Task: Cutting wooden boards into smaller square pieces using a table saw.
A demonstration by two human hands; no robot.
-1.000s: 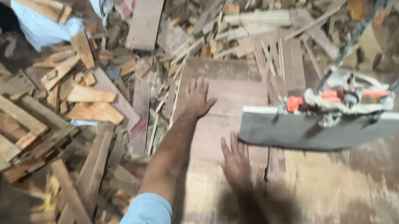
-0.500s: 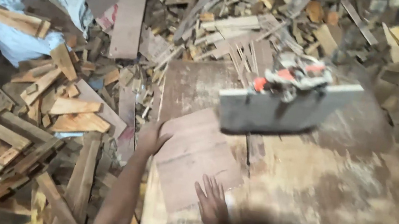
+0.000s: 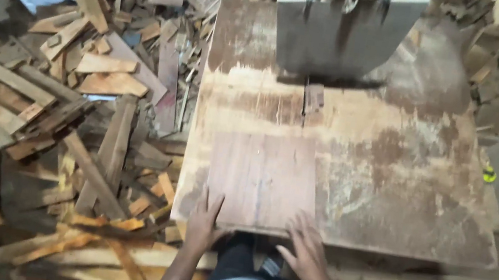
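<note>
**Board drawn back to the near edge of the saw worktop**

Largest first. We note the floor [image 3: 38, 131] at 9 o'clock, heaped with offcuts and slats. The worktop [image 3: 398, 179] fills the centre, stained and worn, bare on its right half. At 12 o'clock stands the grey saw guard [image 3: 339, 43], with the blade slot [image 3: 313, 97] just below it.

The flat wooden board [image 3: 263, 180] lies on the worktop at 6 o'clock, its near edge flush with the worktop's edge, well apart from the slot. Half a second ago it sat further up and skewed, nearer the guard; now it is square and pulled toward us. We judge this a re-set: the board is lined up for a pass, none begun.

Left hand [image 3: 203, 224] lies open at the board's near left corner, fingers spread flat on it, pressing not grasping. Right hand [image 3: 305, 250] rests likewise at the near right corner, fingers splayed, nothing clenched.
</note>
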